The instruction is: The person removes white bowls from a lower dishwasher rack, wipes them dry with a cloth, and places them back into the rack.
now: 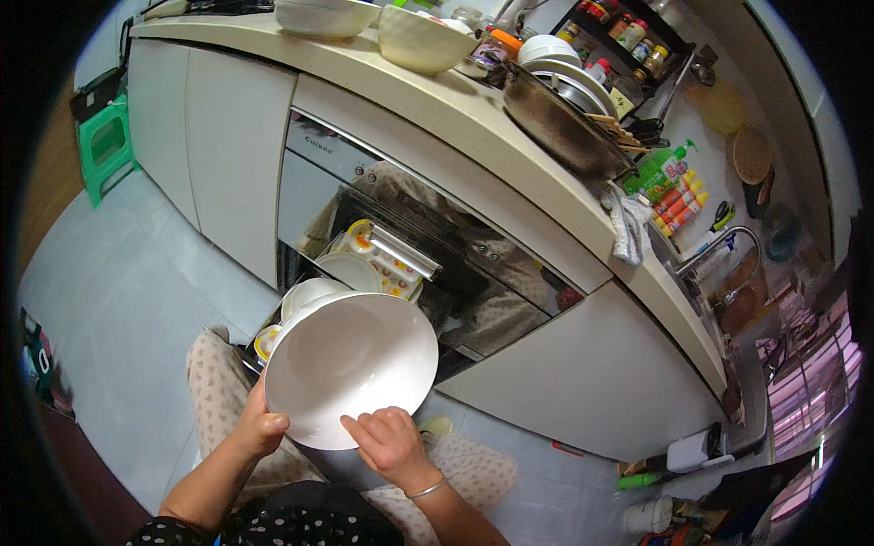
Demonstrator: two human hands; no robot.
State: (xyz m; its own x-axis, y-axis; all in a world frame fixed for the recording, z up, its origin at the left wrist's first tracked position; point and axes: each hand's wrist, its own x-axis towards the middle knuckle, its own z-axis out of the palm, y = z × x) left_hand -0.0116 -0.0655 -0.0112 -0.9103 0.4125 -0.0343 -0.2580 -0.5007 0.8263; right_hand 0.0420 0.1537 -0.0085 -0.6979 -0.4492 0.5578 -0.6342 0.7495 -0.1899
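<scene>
I hold a large white bowl (351,362) in front of me, tilted so that its bare inside faces up towards me. My left hand (263,416) grips the rim at its left side, the thumb over the edge. At the near edge my right hand (389,440) has its fingers over the rim, and a bracelet circles that wrist. Just beyond the bowl, a pulled-out drawer holds a white bowl (311,295), a pale plate (351,271) and a patterned tray (392,266). The big bowl hides part of the drawer.
Behind the drawer is a glossy black-fronted cabinet appliance (505,263). On the counter (437,109) above stand a cream bowl (427,41), a dark pan (560,123) and a grey cloth (626,225). A faucet (724,239) rises at the right. A green stool (107,147) stands far left.
</scene>
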